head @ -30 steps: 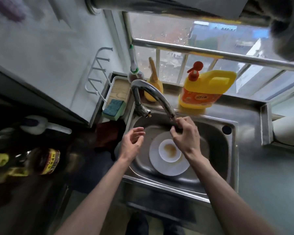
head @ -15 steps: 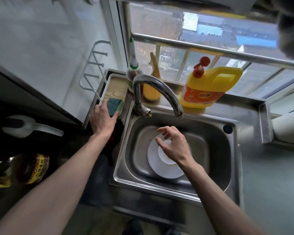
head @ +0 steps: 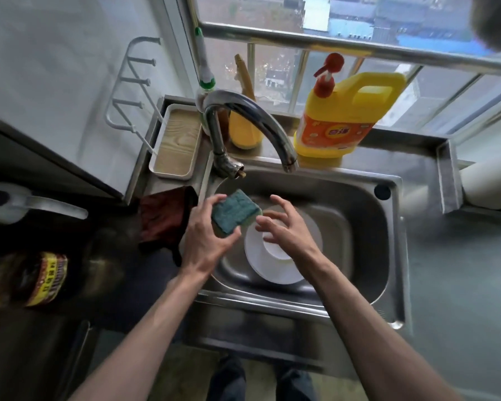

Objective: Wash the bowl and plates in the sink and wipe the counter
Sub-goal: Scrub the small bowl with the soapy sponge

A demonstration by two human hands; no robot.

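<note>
Inside the sink (head: 359,227), on the bottom near its middle: a white plate (head: 272,273), lying flat, with a white bowl (head: 274,253) on top of it, partly covered by a hand.

Above the left part of the sink: the left hand (head: 206,238), grip closed around a green sponge (head: 235,212), thumb at the near edge and fingers at the far edge, rough green face turned upward. Sponge held in the air, apart from plate and bowl.

Above the middle of the sink, over the bowl: the right hand (head: 287,230), grip spread, fingers apart and a little bent, holding nothing. Fingertips just beside the sponge. Not possible to tell whether this hand touches the bowl.

Behind the sink, bending forward over its back edge: a metal faucet (head: 252,117). On the ledge behind the sink, right of the faucet: a yellow detergent bottle (head: 339,120) with a red pump, standing upright. At the back left corner of the sink: a pale tray (head: 177,143). Just left of the sink, against its left rim: a dark red cloth (head: 162,218). Right of the sink: the grey surface (head: 460,285).
</note>
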